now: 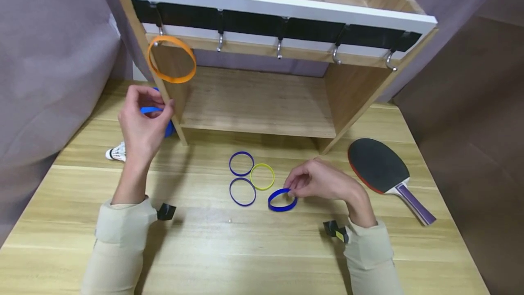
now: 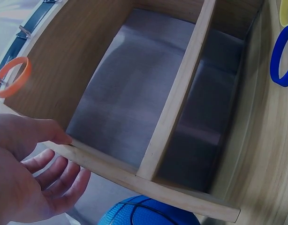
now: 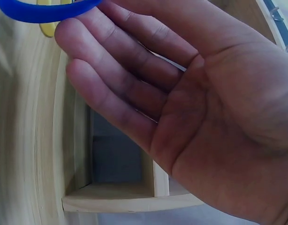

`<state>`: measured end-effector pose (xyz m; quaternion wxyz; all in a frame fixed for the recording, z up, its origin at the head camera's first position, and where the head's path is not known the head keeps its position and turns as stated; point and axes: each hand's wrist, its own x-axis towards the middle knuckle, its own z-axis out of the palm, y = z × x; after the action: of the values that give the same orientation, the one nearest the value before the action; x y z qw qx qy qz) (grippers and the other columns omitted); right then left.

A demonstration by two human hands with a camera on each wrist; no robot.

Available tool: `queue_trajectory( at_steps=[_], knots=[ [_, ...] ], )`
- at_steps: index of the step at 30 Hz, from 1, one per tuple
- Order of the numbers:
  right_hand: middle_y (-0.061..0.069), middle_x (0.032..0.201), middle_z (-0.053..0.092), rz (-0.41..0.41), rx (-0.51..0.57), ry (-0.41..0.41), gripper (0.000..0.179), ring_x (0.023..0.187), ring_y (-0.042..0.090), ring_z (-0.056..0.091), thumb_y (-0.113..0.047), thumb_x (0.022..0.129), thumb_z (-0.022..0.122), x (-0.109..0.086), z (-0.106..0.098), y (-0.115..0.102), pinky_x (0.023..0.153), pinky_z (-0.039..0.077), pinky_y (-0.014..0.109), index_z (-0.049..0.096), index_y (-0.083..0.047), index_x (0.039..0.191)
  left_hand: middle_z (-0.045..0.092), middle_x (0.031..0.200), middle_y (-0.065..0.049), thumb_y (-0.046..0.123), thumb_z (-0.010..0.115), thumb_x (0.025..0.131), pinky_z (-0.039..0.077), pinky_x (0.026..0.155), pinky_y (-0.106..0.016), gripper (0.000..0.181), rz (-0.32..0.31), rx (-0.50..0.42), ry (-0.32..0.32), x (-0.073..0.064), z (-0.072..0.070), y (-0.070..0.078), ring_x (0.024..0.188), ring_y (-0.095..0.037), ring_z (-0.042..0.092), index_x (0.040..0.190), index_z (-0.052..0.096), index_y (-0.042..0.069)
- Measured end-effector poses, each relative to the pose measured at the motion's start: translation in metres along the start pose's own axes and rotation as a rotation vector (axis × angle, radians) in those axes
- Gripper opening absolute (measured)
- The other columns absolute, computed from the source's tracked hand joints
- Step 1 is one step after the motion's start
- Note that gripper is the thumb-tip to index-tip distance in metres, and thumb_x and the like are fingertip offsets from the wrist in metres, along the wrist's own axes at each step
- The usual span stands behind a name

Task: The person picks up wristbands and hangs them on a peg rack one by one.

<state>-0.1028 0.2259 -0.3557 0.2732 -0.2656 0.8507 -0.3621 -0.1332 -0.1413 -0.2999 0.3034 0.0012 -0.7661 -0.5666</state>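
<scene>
My right hand (image 1: pixel 323 180) pinches a blue silicone wristband (image 1: pixel 282 208) just above the table, its fingers also showing in the right wrist view. At the left, my left hand (image 1: pixel 141 119) holds the front edge of the wooden shelf's side panel (image 2: pixel 106 165), thumb on one side and fingers on the other. An orange wristband (image 1: pixel 173 79) hangs from the leftmost hook. Left of the held band lie a yellow band (image 1: pixel 262 189) and two thin dark blue bands, the upper one (image 1: pixel 241 175) and the lower one (image 1: pixel 242 205), on the table.
Several silver hooks (image 1: pixel 279 49) line the shelf's upper front. A table tennis paddle (image 1: pixel 378 165) lies at the right. Behind my left hand are a shuttlecock (image 1: pixel 117 152) and a blue ball with black lines (image 2: pixel 148 213). Grey cloth (image 1: pixel 49 49) hangs at the back and left.
</scene>
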Motion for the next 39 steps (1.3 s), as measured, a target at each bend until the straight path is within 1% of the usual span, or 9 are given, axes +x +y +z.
queue_trajectory(
  at_steps=[4,12,18,21,23,29,31,36,39],
  knots=[
    [0.004,0.085,0.072,-0.01,-0.015,-0.006,0.012,0.075,0.019,0.069,-0.008,0.084,0.077,0.0,0.001,-0.003,0.066,0.058,0.028,0.074,-0.009,0.096,0.063,0.087,-0.019,-0.002,0.07,0.082,0.052,0.064,-0.012,0.029,0.0,0.0,0.001,-0.001,0.0,0.0,0.074,-0.014,0.062,0.102,0.053,-0.013],
    [-0.004,0.087,0.072,-0.13,-0.06,0.083,0.015,0.074,0.013,0.067,-0.012,0.084,0.078,0.005,0.005,-0.013,0.064,0.057,0.028,0.075,-0.016,0.099,0.063,0.087,-0.019,-0.001,0.07,0.082,0.052,0.064,-0.012,0.028,0.005,-0.003,0.004,0.001,0.0,0.0,0.073,-0.014,0.062,0.101,0.053,-0.012],
    [-0.013,0.094,0.071,-0.168,-0.006,0.271,0.018,0.078,0.01,0.064,-0.017,0.086,0.077,0.006,0.008,-0.03,0.066,0.054,0.029,0.075,-0.024,0.102,0.063,0.087,-0.018,-0.001,0.071,0.082,0.052,0.065,-0.013,0.029,-0.003,-0.002,0.005,0.001,0.0,0.0,0.074,-0.014,0.062,0.102,0.053,-0.012],
    [-0.008,0.093,0.072,-0.203,0.093,0.379,0.017,0.079,0.015,0.065,-0.015,0.086,0.077,0.004,0.01,-0.051,0.066,0.054,0.03,0.076,-0.018,0.102,0.063,0.087,-0.019,-0.002,0.07,0.082,0.052,0.065,-0.013,0.029,0.001,0.003,0.002,0.0,-0.001,0.0,0.074,-0.014,0.062,0.102,0.053,-0.012],
    [-0.003,0.091,0.072,-0.228,0.185,0.407,0.016,0.079,0.021,0.066,-0.01,0.085,0.077,0.005,0.01,-0.068,0.064,0.055,0.03,0.076,-0.012,0.101,0.063,0.087,-0.019,-0.002,0.07,0.082,0.052,0.065,-0.013,0.028,0.004,0.003,0.001,0.0,-0.001,0.0,0.074,-0.015,0.062,0.102,0.053,-0.013],
    [0.013,0.092,0.071,-0.334,0.443,0.331,0.019,0.07,0.033,0.067,-0.001,0.084,0.076,0.025,0.003,-0.111,0.061,0.059,0.039,0.074,-0.003,0.103,0.063,0.086,-0.017,-0.001,0.071,0.081,0.051,0.064,-0.012,0.029,0.004,-0.004,0.008,0.001,-0.003,-0.001,0.073,-0.013,0.062,0.101,0.054,-0.012],
    [0.017,0.094,0.071,-0.396,0.526,0.346,0.021,0.07,0.034,0.067,0.0,0.085,0.075,0.037,-0.002,-0.121,0.061,0.059,0.043,0.073,-0.001,0.105,0.063,0.085,-0.018,-0.001,0.071,0.081,0.052,0.064,-0.012,0.029,0.01,-0.006,0.008,0.001,-0.003,-0.001,0.072,-0.012,0.062,0.101,0.054,-0.012],
    [0.024,0.104,0.069,-0.555,0.788,0.507,0.021,0.084,0.036,0.069,0.004,0.087,0.07,0.068,-0.017,-0.142,0.065,0.06,0.044,0.07,0.001,0.108,0.063,0.086,-0.019,-0.004,0.069,0.081,0.052,0.064,-0.013,0.028,0.015,-0.012,0.002,0.001,-0.002,-0.001,0.072,-0.013,0.062,0.101,0.053,-0.014],
    [0.024,0.108,0.068,-0.591,0.949,0.598,0.019,0.09,0.035,0.07,0.004,0.09,0.067,0.08,-0.023,-0.15,0.069,0.06,0.04,0.07,0.001,0.109,0.064,0.088,-0.02,-0.004,0.069,0.082,0.052,0.065,-0.013,0.027,0.012,-0.008,-0.001,0.001,-0.001,-0.001,0.073,-0.013,0.062,0.102,0.053,-0.014]
  ],
)
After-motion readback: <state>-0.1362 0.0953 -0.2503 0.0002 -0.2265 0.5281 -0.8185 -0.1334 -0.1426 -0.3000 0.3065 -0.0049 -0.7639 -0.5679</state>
